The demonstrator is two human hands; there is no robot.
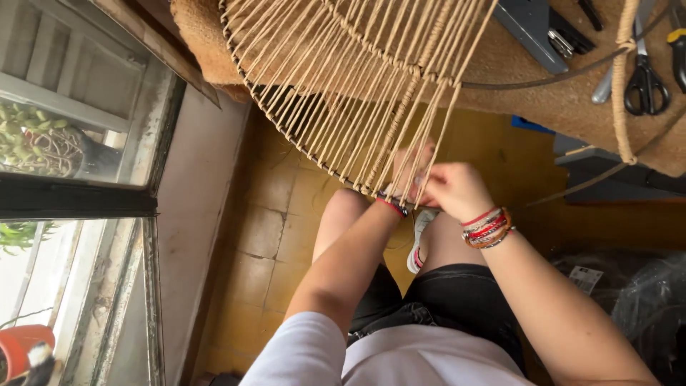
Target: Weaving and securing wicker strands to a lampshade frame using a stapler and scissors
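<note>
Fingers [427, 174] of the right hand [457, 189] are pinched shut on the tan cords [400, 136] right at the lower rim of the round wire frame [286, 132]. Just beside them, touching the same spot, the left hand [409, 171] has its fingers curled closed around a few of those cords, with strands running across its knuckles. Both hands meet at the frame's edge, above the person's bare knees.

Each wrist wears bracelets: a red and dark band [391, 206] on the left, a stack of red, orange and beaded bracelets [488, 227] on the right. The forearms lead back to a white shirt and black denim shorts [443, 300].

The cords fan out from the hands up across the frame in tight parallel lines, crossed by a braided ridge of knots. The frame leans off the edge of a worktop [543, 100] covered in brown matting, and hangs over the yellow tiled floor [286, 236].

On the worktop, well apart from the hands, lie black-handled scissors [645, 82], a grey tool [532, 28] and a thick wrapped cord loop [620, 86].

To the left stands a glass door [78, 143] with potted plants behind it. At the lower right a clear plastic bag [636, 293] sits on the floor.
</note>
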